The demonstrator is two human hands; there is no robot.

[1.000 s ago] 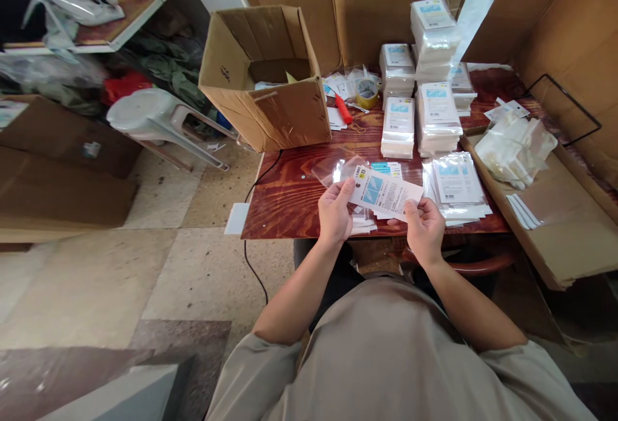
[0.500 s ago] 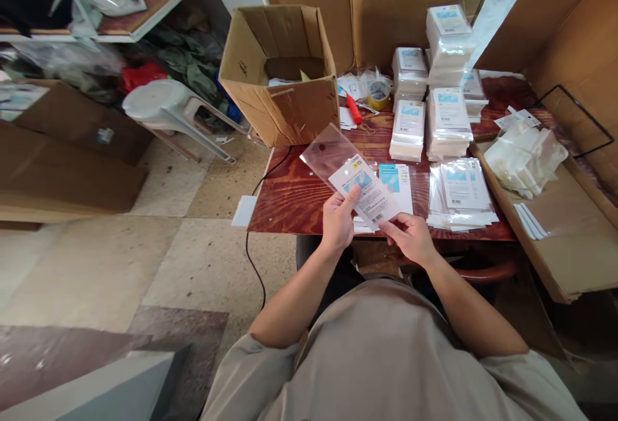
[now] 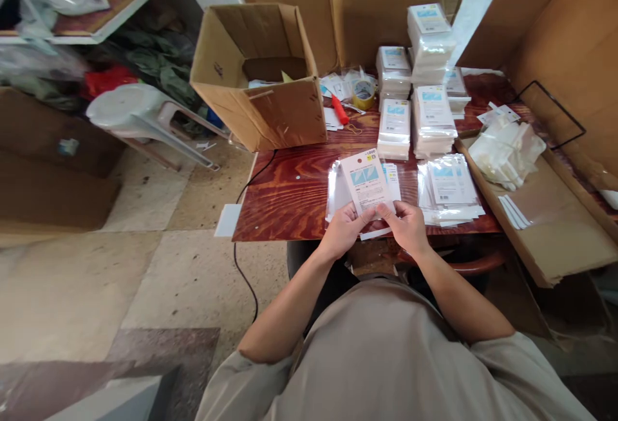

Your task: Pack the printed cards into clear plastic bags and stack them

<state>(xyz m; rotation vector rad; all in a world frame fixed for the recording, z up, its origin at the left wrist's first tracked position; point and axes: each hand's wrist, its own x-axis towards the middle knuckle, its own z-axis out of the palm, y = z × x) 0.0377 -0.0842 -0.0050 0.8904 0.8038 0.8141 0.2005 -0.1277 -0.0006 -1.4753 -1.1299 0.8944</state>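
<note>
Red-brown wooden counter point(image 3: 290, 196), near edge. Printed card point(image 3: 367, 181) held upright above it, long axis pointing away. Left hand point(image 3: 344, 231) and right hand point(image 3: 406, 226) grips pinched on its bottom edge.

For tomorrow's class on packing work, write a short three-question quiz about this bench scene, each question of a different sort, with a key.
1. True or false: both hands hold the printed card upright above the table.
2. What lies just right of the card? A) a heap of filled sleeves B) a kettle C) a laptop
3. Name the open container at the table's far left corner.

Key: 1 true: left hand and right hand pinch its lower edge. 2 A. 3 the cardboard box.
</note>
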